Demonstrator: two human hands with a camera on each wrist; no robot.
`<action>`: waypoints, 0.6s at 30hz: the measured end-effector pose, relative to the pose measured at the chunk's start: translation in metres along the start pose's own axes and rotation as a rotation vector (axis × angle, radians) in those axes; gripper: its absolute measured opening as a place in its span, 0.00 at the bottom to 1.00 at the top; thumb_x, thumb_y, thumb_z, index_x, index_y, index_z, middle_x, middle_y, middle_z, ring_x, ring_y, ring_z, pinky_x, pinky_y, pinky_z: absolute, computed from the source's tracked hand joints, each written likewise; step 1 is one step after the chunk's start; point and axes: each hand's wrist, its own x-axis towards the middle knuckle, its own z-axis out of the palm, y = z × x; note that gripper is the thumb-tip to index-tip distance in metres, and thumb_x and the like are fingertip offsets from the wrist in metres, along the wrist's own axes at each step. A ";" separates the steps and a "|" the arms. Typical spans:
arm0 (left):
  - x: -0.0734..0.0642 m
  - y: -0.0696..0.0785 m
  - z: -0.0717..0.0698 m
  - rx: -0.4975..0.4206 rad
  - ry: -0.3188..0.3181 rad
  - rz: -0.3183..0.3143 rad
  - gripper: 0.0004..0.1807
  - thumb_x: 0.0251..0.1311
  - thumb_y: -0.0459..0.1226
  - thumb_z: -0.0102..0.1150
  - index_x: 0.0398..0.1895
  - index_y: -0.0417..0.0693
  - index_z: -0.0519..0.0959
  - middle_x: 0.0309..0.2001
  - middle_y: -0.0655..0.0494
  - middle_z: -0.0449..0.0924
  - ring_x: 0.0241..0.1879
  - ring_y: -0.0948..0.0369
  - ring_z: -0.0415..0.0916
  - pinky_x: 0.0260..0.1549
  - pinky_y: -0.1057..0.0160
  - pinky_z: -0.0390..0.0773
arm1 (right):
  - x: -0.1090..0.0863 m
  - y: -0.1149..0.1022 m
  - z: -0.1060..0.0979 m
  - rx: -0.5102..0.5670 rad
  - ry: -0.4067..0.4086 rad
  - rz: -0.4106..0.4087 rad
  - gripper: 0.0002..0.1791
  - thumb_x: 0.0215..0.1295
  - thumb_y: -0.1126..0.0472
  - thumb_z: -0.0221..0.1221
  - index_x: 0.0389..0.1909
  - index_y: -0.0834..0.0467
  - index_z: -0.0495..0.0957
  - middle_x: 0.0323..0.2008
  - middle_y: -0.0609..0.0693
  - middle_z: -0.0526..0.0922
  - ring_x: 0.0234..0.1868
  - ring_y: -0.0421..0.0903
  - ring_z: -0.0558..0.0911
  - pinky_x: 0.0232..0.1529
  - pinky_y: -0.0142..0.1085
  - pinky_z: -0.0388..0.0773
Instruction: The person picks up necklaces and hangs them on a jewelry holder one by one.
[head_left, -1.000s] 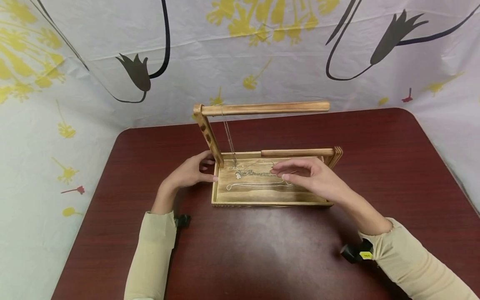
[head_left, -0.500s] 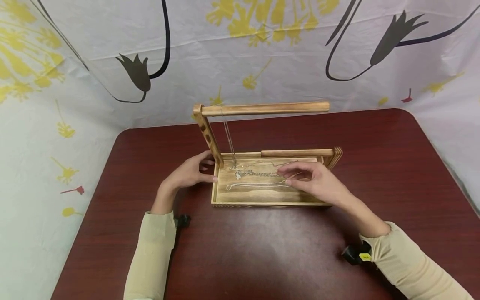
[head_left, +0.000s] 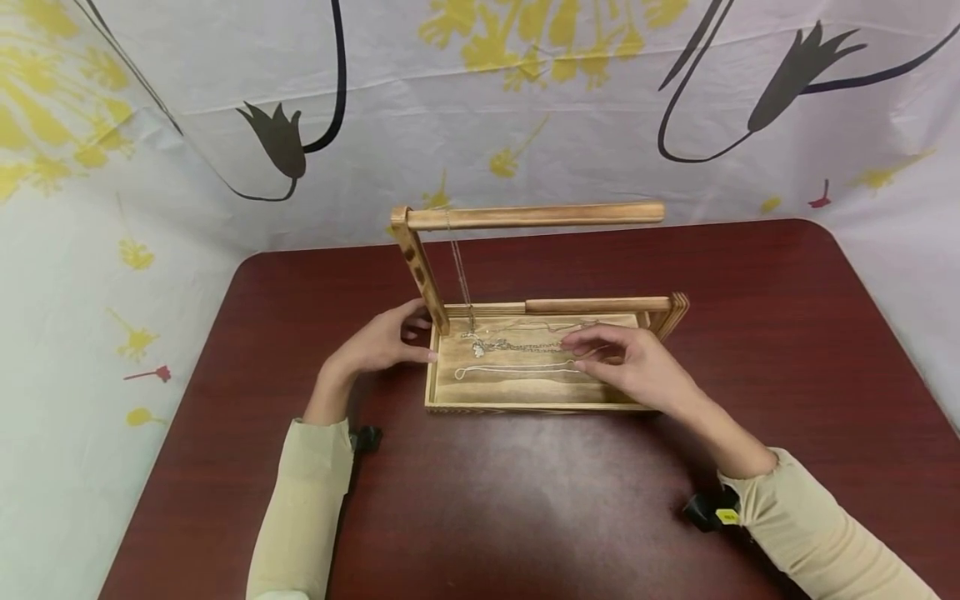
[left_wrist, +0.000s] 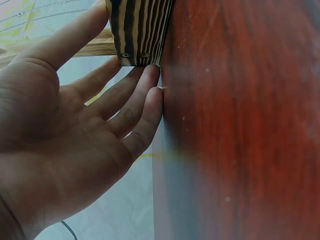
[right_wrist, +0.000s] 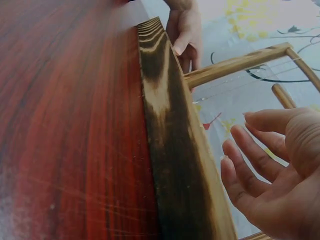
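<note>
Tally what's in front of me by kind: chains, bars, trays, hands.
Chains: 4 by look (hanging chain, front chain, middle chain, faint back chain)
Bars: 2 (upper bar, lower bar)
Trays: 1 (tray)
Hands: 2 (left hand, right hand)
Total: 9

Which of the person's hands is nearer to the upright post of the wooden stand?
Left. The left hand is at the left end of the tray, beside the post; the right hand is over the tray's right half.

Dark red table (head_left: 525, 492) before a white backdrop (head_left: 390, 142) with printed grey flowers (head_left: 279, 143)
</note>
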 end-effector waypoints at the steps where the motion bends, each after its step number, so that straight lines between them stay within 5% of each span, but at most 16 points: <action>1: 0.000 0.000 0.000 -0.003 -0.001 0.003 0.50 0.57 0.38 0.73 0.78 0.43 0.54 0.69 0.42 0.66 0.64 0.48 0.69 0.61 0.51 0.72 | 0.000 0.002 0.001 -0.008 0.007 -0.007 0.16 0.64 0.69 0.65 0.52 0.58 0.83 0.47 0.54 0.86 0.42 0.49 0.85 0.43 0.34 0.82; 18: 0.000 0.002 -0.001 -0.012 -0.013 0.009 0.50 0.57 0.38 0.73 0.78 0.42 0.53 0.69 0.40 0.65 0.65 0.46 0.68 0.62 0.50 0.71 | 0.003 0.016 0.010 -0.165 0.080 -0.006 0.15 0.59 0.67 0.70 0.48 0.58 0.85 0.40 0.50 0.88 0.37 0.42 0.85 0.36 0.33 0.82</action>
